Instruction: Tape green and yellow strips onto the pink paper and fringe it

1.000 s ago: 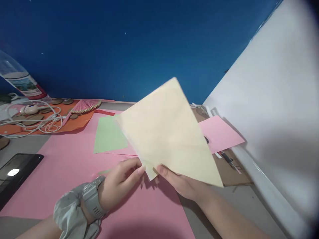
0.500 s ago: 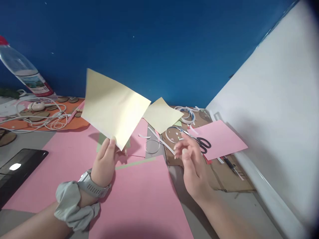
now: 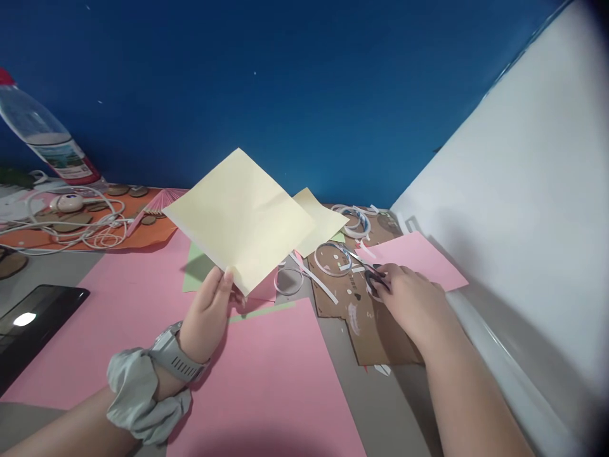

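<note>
A pale yellow square of paper (image 3: 242, 216) is pinched at its lower corner between the thumb and fingers of my left hand (image 3: 212, 311), which holds it up over the pink paper. My right hand (image 3: 413, 304) is closed around the dark handles of a pair of scissors (image 3: 375, 276), above the cardboard on the right. The blades point to the upper left. Beside that hand lies a smaller pink sheet (image 3: 423, 254). A second yellow paper (image 3: 318, 222) rests behind the held one, partly hidden by it.
A large pink sheet (image 3: 271, 381) covers the front of the table. Rolls of tape (image 3: 356, 222) and paper strips lie on brown cardboard (image 3: 375, 336). To the left are a black phone (image 3: 38, 330), white cables (image 3: 99, 222) and a plastic bottle (image 3: 52, 139). A white panel (image 3: 537, 190) stands at right.
My right hand has moved right and down onto the scissors and now grips their handles. The yellow paper in my left hand has turned and shifted right.
</note>
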Available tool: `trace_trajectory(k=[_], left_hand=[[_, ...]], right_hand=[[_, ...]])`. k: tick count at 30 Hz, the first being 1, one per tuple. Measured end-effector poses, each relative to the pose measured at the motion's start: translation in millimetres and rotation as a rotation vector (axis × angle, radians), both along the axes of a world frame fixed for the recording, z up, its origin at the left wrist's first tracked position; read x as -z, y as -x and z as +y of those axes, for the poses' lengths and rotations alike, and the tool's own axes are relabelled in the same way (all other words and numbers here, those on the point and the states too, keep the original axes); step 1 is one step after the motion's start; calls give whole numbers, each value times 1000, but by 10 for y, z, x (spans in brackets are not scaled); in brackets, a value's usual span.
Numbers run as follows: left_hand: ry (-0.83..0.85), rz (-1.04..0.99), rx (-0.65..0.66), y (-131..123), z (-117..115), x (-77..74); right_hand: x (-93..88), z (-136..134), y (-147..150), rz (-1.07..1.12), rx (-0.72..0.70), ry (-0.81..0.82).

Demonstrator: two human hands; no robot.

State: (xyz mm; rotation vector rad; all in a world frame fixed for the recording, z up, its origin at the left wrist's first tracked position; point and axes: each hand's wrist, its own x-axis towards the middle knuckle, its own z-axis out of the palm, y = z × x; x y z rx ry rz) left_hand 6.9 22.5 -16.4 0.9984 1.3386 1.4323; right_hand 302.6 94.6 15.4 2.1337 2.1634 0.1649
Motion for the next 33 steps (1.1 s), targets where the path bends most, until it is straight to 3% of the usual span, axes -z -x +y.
trace_trajectory(k=[5, 9, 15, 20, 24, 29, 33], left_hand=[[-3, 20, 12, 19, -6, 20], [-4, 49, 6, 23, -8, 18], [1, 66, 20, 20, -15, 5], [3, 70, 12, 16, -16, -1], [-1, 82, 10, 15, -17, -11], [-14, 63, 15, 18, -19, 9], [-13, 54, 5, 23, -15, 25]], right_hand=[[21, 11, 23, -18, 35, -112], [37, 38, -18, 1, 58, -33], [25, 31, -40, -22, 74, -81], [33, 33, -58, 43, 70, -26], [49, 26, -61, 44, 52, -136], [29, 23, -42, 143, 120, 32], [16, 26, -44, 153, 138, 52]])
